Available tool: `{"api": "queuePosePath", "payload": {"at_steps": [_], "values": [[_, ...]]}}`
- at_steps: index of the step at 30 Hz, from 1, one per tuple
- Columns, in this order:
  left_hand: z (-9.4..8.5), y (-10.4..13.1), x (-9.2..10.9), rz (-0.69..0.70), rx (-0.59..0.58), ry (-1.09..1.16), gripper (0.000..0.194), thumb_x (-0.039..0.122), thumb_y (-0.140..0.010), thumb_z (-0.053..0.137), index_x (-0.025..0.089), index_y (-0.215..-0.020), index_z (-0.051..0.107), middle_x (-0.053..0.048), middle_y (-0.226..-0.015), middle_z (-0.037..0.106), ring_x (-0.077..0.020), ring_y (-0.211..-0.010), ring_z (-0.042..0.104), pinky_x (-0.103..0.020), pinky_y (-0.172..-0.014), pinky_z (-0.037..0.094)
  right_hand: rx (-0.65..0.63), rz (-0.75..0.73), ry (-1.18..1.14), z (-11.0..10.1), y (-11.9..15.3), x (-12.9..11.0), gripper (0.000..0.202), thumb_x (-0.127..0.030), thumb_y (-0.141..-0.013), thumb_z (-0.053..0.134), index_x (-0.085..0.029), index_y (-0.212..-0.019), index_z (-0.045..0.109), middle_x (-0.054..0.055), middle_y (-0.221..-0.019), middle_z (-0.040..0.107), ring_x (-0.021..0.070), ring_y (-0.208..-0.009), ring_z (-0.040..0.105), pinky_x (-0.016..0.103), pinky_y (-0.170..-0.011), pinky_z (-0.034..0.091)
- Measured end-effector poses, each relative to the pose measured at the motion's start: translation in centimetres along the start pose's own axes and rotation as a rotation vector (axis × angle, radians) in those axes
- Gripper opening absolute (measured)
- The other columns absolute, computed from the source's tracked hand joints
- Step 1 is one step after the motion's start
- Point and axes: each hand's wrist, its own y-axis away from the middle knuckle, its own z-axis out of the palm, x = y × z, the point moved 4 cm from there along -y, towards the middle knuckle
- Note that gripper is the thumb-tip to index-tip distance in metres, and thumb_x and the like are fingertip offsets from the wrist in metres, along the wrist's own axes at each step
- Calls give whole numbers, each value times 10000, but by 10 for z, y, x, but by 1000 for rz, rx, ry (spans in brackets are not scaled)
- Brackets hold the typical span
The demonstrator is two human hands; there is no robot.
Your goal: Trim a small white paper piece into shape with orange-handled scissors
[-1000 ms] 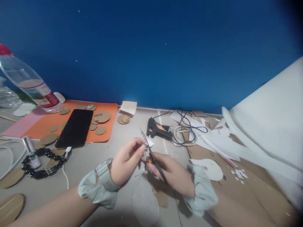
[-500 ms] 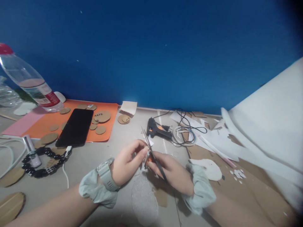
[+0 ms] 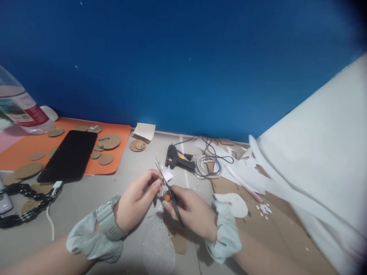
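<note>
My right hand point(image 3: 187, 208) is closed around a pair of scissors point(image 3: 172, 198) with dark handles and some orange on them. Their thin blades point away and to the left. My left hand point(image 3: 140, 200) pinches a small whitish piece point(image 3: 161, 191) right beside the blades; its exact shape is blurred and partly hidden by the fingers. A white paper scrap point(image 3: 167, 175) shows just beyond the blades. Below the hands lies a pale, rounded, speckled sheet point(image 3: 158, 244), next to a brown cardboard piece point(image 3: 179, 243).
A black glue gun point(image 3: 179, 159) and coiled cables point(image 3: 210, 165) lie beyond my hands. At left are a phone point(image 3: 70, 154), cardboard discs point(image 3: 109, 141), an orange sheet point(image 3: 122, 143), a beaded strap point(image 3: 27, 191) and a bottle point(image 3: 25, 107). Small white discs point(image 3: 264, 209) lie right.
The view has turned slightly right, so everything sits further left in the picture. Both hands stay together, with the scissors still beside the small piece.
</note>
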Motion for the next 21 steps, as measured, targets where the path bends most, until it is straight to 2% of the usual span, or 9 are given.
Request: {"api": "queuePosePath", "payload": {"at_steps": [12,16,21], "values": [[3,1,5,31,-56,20,165,254,-940,400,178,-864,524,-21,-852,602,-157,-805,572,-280,-775,446,-14,-11,-56,2,-1,3,185,-373,-890,510,-192,-860,535,-15,-740,569,130,-641,488,231,-604,388],[2,0,5,45,-35,25,179,259,-944,409,176,-835,525,-7,-791,574,-140,-745,550,-265,-729,444,-29,-26,-108,-1,-2,3,221,-388,-899,498,-175,-878,554,-7,-748,567,138,-665,493,239,-626,405],[3,1,3,-29,-13,61,202,279,-960,365,184,-834,491,24,-691,528,-111,-617,502,-232,-607,428,-93,-75,-223,-5,-4,0,259,-402,-913,476,-163,-929,575,16,-825,602,161,-746,529,267,-701,425]]}}
